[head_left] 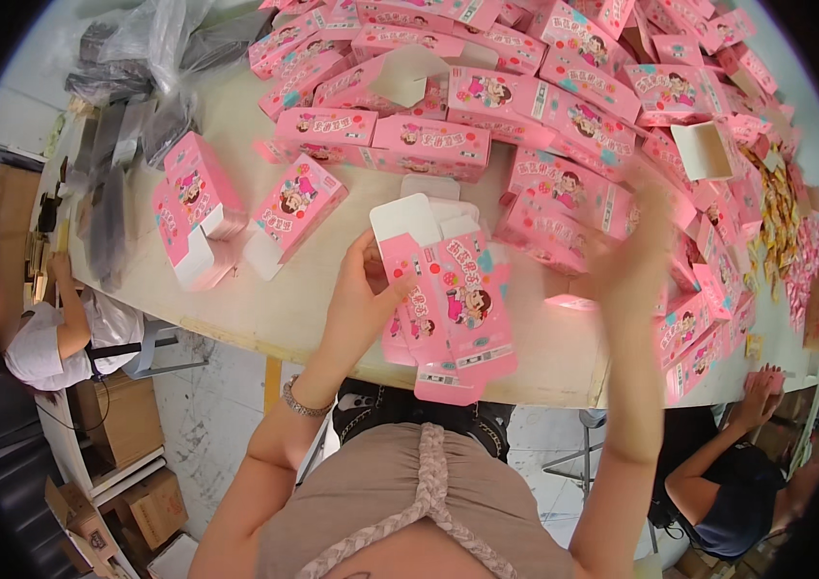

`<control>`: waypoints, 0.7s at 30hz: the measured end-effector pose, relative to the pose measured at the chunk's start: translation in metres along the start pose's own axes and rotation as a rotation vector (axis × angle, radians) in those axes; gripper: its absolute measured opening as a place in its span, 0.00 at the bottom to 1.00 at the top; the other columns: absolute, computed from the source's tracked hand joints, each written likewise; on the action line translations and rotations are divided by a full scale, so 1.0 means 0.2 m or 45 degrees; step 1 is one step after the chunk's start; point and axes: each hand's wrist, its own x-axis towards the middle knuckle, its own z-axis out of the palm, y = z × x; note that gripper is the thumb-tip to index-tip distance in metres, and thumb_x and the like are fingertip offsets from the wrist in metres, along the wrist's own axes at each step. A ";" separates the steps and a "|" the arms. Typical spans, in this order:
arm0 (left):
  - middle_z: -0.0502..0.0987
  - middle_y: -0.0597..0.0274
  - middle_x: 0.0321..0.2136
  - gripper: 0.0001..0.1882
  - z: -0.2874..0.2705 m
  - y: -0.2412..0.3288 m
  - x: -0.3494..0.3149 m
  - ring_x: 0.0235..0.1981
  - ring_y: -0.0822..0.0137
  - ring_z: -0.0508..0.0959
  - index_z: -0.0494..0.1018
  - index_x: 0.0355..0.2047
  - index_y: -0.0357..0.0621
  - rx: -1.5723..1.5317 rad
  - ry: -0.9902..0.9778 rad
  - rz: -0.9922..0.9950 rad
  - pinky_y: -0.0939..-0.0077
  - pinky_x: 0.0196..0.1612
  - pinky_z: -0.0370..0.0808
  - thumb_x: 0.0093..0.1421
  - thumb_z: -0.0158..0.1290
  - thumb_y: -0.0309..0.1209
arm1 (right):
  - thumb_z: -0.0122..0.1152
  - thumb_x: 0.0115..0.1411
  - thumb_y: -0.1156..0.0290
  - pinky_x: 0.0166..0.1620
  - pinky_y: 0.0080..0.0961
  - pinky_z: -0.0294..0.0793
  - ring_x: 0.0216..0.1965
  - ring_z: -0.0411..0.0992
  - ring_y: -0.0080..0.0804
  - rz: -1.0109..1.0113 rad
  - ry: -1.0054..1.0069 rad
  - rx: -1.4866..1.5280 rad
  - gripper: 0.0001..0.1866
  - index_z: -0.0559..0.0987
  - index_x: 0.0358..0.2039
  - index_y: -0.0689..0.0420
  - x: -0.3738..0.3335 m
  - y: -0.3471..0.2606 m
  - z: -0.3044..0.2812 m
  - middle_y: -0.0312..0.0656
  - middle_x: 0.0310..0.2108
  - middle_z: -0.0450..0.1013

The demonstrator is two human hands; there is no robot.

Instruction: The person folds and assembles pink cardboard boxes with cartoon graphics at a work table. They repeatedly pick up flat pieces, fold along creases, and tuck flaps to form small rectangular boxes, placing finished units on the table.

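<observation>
Head view, person at rounded table w/ bare hands. Left hand (363,289) closed around the left edge of a flat, unfolded pink carton blank (458,299), thumb on its printed face, fingers behind; a silver bracelet (303,400) sits on that wrist. The blank is held upright over the near table edge, white top flap up, bottom flaps hanging below the tabletop line. Right hand (636,256) is motion-blurred, raised just right of the blank and apart from it, over the carton heap; grip cannot be told, nothing visibly held. Cream table (332,309) carries a dense pile of pink cartons (564,106) across its far and right parts, some erected w/ open white interiors. Small stack of flat blanks (199,207) lies left of the held one, w/ a single carton (295,207) beside it. Grey plastic bags (139,58) at far left corner. Wrapped sweets (781,217) heaped at right rim. One co-worker (47,338) seated at left, another (728,473) at lower right, hand on the table edge.
</observation>
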 end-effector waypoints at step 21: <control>0.68 0.47 0.51 0.28 0.15 0.40 -0.07 0.54 0.56 0.69 0.52 0.61 0.38 -0.862 -0.457 0.028 0.59 0.58 0.66 0.64 0.45 0.34 | 0.72 0.45 0.76 0.46 0.29 0.71 0.45 0.70 0.40 0.364 -0.613 0.834 0.46 0.56 0.62 0.62 -0.29 -0.38 -0.25 0.49 0.47 0.67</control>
